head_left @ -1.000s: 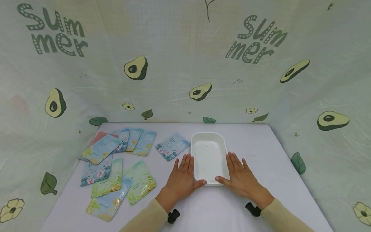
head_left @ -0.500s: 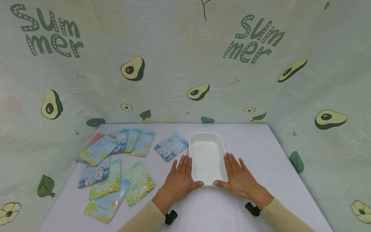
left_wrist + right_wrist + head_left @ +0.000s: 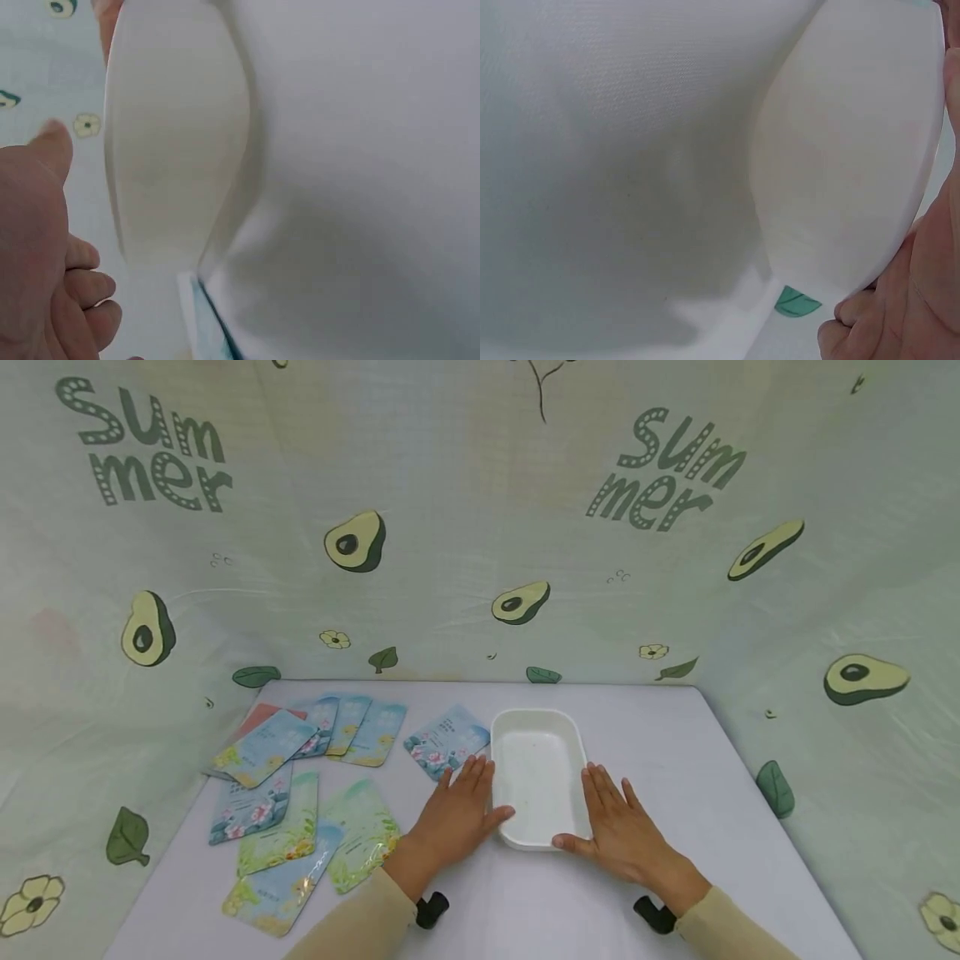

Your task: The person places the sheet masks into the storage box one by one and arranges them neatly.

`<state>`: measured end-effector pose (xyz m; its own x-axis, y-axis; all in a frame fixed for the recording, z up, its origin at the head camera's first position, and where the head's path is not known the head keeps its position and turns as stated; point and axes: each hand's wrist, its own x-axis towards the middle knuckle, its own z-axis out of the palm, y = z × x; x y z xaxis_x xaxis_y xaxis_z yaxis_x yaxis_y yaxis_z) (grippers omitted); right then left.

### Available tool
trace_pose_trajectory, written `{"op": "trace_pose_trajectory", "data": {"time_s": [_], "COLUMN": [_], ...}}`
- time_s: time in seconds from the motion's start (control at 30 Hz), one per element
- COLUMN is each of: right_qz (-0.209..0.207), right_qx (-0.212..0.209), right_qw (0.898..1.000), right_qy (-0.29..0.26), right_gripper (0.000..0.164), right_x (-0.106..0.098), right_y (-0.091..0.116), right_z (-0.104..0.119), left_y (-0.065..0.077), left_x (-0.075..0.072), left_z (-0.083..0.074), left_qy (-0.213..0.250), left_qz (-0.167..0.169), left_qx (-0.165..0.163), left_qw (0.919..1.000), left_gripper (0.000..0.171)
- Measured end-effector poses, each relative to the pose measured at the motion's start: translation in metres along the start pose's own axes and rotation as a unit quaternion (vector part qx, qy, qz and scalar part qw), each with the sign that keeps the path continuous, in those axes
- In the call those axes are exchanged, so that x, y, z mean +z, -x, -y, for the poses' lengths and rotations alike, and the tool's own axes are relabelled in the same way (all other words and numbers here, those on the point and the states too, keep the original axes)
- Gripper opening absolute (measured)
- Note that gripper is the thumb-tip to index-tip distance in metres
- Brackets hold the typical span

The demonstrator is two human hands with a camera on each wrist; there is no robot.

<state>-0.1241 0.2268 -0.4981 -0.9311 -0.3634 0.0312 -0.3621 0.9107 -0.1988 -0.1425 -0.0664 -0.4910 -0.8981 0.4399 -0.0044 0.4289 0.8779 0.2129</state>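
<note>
A white rectangular tray (image 3: 538, 777) with rounded corners and a raised rim stands at the middle of the table. My left hand (image 3: 453, 817), fingers straight, is at its left side, the thumb pointing towards the near left corner. In the left wrist view a gap shows between that thumb and the white tray wall (image 3: 176, 142). On the other side, my right hand (image 3: 624, 835) rests its straight fingers along the right rim, thumb at the near right corner. A blue sachet with pink flowers (image 3: 444, 745) lies just beyond my left fingertips, partly covered by them.
Several flat blue and green floral sachets overlap on the left of the table, among them a green sachet (image 3: 363, 835) near my left forearm and a blue one (image 3: 273, 889) at the front. A printed cloth (image 3: 442, 468) hangs behind the table (image 3: 720, 827).
My left hand has shifted a little left, its thumb lifting off the tray's near corner, and now overlaps the nearby blue sachet. My right hand keeps its place at the tray. The head view shifts slightly.
</note>
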Motion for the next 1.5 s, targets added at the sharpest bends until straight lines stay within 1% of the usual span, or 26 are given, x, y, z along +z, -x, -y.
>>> {"op": "trace_pose_trajectory", "data": {"time_s": [0.1,0.17,0.23,0.3,0.4,0.47,0.53,0.57,0.63,0.73,0.8,0.87,0.9,0.97,1.03,1.1,1.13,1.2,1.33,1.4,1.5], "right_qz": [-0.002,-0.005,-0.005,-0.002,-0.001,0.003,0.004,0.004,0.005,0.004,0.006,0.006,0.004,0.003,0.005,0.009,0.011,0.016,0.025,0.031,0.035], "right_qx": [-0.004,-0.007,-0.009,-0.008,-0.011,-0.010,-0.008,-0.006,-0.003,0.000,0.000,-0.002,-0.004,-0.008,-0.010,-0.011,-0.012,-0.011,-0.006,-0.004,-0.004], "right_qw": [1.000,1.000,1.000,1.000,1.000,1.000,1.000,1.000,1.000,1.000,1.000,1.000,1.000,1.000,1.000,1.000,1.000,1.000,1.000,0.999,0.999], "right_qy": [-0.007,-0.010,-0.012,-0.012,-0.018,-0.021,-0.019,-0.016,-0.012,-0.010,-0.013,-0.014,-0.014,-0.013,-0.010,-0.011,-0.011,-0.011,-0.012,-0.012,-0.011], "right_gripper": [0.118,0.118,0.118,0.118,0.117,0.117,0.118,0.118,0.119,0.119,0.119,0.119,0.119,0.119,0.119,0.119,0.119,0.120,0.120,0.121,0.121], "right_x": [0.001,0.002,0.002,0.002,0.002,0.002,0.003,0.003,0.003,0.004,0.004,0.004,0.004,0.005,0.004,0.003,0.002,0.001,0.002,0.003,0.004], "right_y": [0.000,0.000,0.000,0.000,0.000,0.000,0.000,0.001,0.001,0.001,-0.001,-0.003,-0.005,-0.008,-0.011,-0.014,-0.015,-0.017,-0.017,-0.018,-0.018], "right_z": [0.001,0.001,0.002,0.003,0.005,0.007,0.006,0.006,0.006,0.005,0.006,0.008,0.009,0.011,0.013,0.015,0.016,0.018,0.021,0.022,0.022], "left_y": [-0.009,-0.014,-0.018,-0.020,-0.019,-0.017,-0.012,-0.010,-0.004,0.006,0.012,0.016,0.018,0.019,0.015,0.007,0.002,-0.011,-0.034,-0.041,-0.047], "left_x": [-0.015,-0.020,-0.021,-0.019,-0.012,-0.006,-0.001,0.001,0.005,0.008,0.009,0.010,0.009,0.004,-0.003,-0.012,-0.016,-0.021,-0.027,-0.029,-0.032], "left_z": [0.029,0.051,0.072,0.088,0.103,0.106,0.102,0.098,0.086,0.065,0.053,0.047,0.046,0.050,0.061,0.075,0.083,0.099,0.126,0.136,0.144], "left_qy": [-0.045,-0.076,-0.095,-0.094,-0.070,-0.065,-0.064,-0.072,-0.079,-0.085,-0.082,-0.086,-0.086,-0.090,-0.095,-0.095,-0.092,-0.089,-0.080,-0.088,-0.112], "left_qz": [-0.005,0.010,0.038,0.074,0.120,0.130,0.127,0.122,0.113,0.105,0.096,0.083,0.078,0.055,0.028,0.009,0.001,0.003,0.031,0.048,0.074], "left_qx": [0.007,0.011,0.014,0.007,-0.013,-0.031,-0.052,-0.059,-0.077,-0.095,-0.103,-0.102,-0.099,-0.093,-0.079,-0.065,-0.061,-0.048,-0.034,-0.030,-0.031], "left_qw": [0.9990,0.9970,0.9946,0.9929,0.9903,0.9889,0.9885,0.9882,0.9874,0.9864,0.9867,0.9876,0.9883,0.9900,0.9919,0.9933,0.9939,0.9948,0.9958,0.9945,0.9906], "left_gripper": [0.069,0.063,0.061,0.060,0.063,0.065,0.067,0.068,0.070,0.070,0.069,0.065,0.061,0.052,0.039,0.028,0.027,0.035,0.075,0.095,0.116]}}
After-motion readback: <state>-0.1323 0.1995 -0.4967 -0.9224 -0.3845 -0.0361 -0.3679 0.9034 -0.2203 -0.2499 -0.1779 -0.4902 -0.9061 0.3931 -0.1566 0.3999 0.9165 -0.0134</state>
